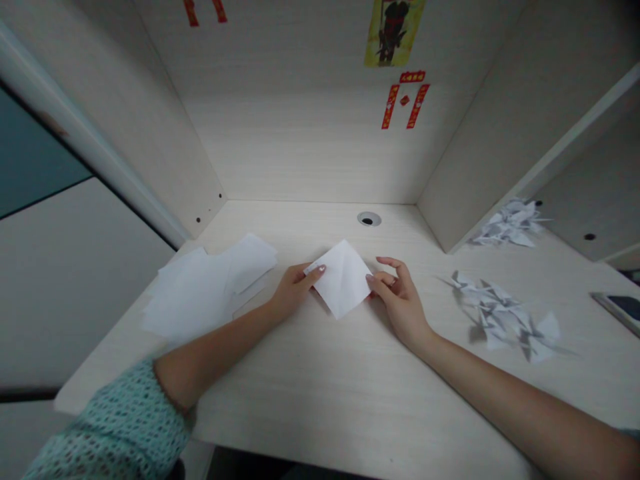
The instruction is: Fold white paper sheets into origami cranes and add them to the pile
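L hand (295,291) & R hand (400,303) low, close together, wrists angled inward, not touching each other. L fingers (316,272) straight-ish, pinched fwd w/ thumb. R fingers (387,267) curled, tips pointing toward L hand. L forearm (215,353) bare, teal knit sleeve (115,427) near elbow. R forearm (520,400) bare, coming in from lower right.

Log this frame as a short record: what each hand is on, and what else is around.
Left hand: fingertips on the left corner of a folded white paper square
Right hand: at the paper's right corner
Left of the hands: loose white paper sheets
Right of the hands: a pile of origami cranes, a farther pile
Surface: pale wood-grain desk with a cable grommet
Edge of view: dark-screened device
Clothing: mint knit sleeve
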`<state>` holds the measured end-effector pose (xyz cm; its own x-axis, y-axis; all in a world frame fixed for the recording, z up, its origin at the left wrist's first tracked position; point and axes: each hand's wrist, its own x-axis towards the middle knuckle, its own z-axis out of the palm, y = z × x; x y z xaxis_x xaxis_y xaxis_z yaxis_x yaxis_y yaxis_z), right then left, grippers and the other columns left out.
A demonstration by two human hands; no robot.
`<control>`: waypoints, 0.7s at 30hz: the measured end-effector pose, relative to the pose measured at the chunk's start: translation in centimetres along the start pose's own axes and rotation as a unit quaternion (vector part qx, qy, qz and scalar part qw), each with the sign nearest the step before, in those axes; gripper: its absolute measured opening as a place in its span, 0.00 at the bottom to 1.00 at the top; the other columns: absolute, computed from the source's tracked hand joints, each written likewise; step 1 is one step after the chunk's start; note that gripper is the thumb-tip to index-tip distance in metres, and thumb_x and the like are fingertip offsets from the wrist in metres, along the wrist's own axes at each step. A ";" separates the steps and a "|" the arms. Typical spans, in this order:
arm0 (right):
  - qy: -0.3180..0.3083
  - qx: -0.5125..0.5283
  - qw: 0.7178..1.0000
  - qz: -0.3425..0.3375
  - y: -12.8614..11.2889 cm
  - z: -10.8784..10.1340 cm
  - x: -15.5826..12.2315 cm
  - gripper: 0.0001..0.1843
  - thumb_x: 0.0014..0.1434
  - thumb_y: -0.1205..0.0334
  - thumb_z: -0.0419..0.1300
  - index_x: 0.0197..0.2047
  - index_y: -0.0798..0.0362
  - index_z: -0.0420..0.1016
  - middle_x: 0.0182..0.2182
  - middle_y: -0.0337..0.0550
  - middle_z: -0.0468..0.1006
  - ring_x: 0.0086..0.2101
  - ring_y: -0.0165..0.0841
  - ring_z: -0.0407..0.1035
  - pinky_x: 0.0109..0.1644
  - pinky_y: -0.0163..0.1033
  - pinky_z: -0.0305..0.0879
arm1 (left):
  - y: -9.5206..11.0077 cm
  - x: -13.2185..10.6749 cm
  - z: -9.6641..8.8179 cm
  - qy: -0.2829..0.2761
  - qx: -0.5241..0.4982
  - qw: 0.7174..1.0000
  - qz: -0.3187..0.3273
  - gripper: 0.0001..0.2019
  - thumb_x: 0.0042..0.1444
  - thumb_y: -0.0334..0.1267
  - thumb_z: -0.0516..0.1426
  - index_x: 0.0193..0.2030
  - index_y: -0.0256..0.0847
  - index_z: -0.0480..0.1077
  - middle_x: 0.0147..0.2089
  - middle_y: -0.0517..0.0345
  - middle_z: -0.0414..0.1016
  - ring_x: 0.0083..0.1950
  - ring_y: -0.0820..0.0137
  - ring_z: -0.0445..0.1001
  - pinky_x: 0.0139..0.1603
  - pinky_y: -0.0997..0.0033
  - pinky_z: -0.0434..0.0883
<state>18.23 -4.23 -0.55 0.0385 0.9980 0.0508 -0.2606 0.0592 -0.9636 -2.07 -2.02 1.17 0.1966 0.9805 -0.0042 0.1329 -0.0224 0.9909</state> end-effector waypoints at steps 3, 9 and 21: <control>-0.006 -0.020 0.999 -0.030 0.1 -0.1 -0.1 0.19 0.53 0.61 0.64 0.47 0.44 0.65 0.22 0.30 0.70 0.25 0.28 0.63 0.32 0.35 0.58 | -0.2 0.1 0.0 0.000 -0.015 1.000 -0.006 0.20 0.53 0.52 0.56 0.22 0.36 0.65 0.21 0.62 0.65 0.23 0.74 0.62 0.26 0.74 0.56; -0.024 -0.103 0.994 -0.033 -0.3 -0.2 -0.2 0.06 0.54 0.60 0.61 0.36 0.50 0.75 0.23 0.35 0.67 0.25 0.29 0.59 0.30 0.36 0.54 | -0.8 0.4 -0.1 0.011 -0.071 0.997 -0.015 0.19 0.52 0.52 0.57 0.24 0.36 0.69 0.22 0.59 0.69 0.24 0.72 0.66 0.27 0.73 0.61; -0.065 -0.147 0.986 -0.035 0.1 -1.0 -0.1 0.14 0.54 0.63 0.56 0.41 0.47 0.81 0.38 0.39 0.80 0.36 0.35 0.68 0.41 0.39 0.62 | -0.3 0.4 0.0 0.004 -0.114 0.993 -0.009 0.16 0.49 0.50 0.60 0.30 0.36 0.71 0.24 0.60 0.70 0.25 0.73 0.67 0.26 0.74 0.63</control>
<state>19.15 -4.33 -0.96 -0.0834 0.9873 0.1349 0.0298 0.1378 -0.9900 -2.07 -1.59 0.84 0.1892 0.9817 -0.0228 -0.0876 0.0400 0.9953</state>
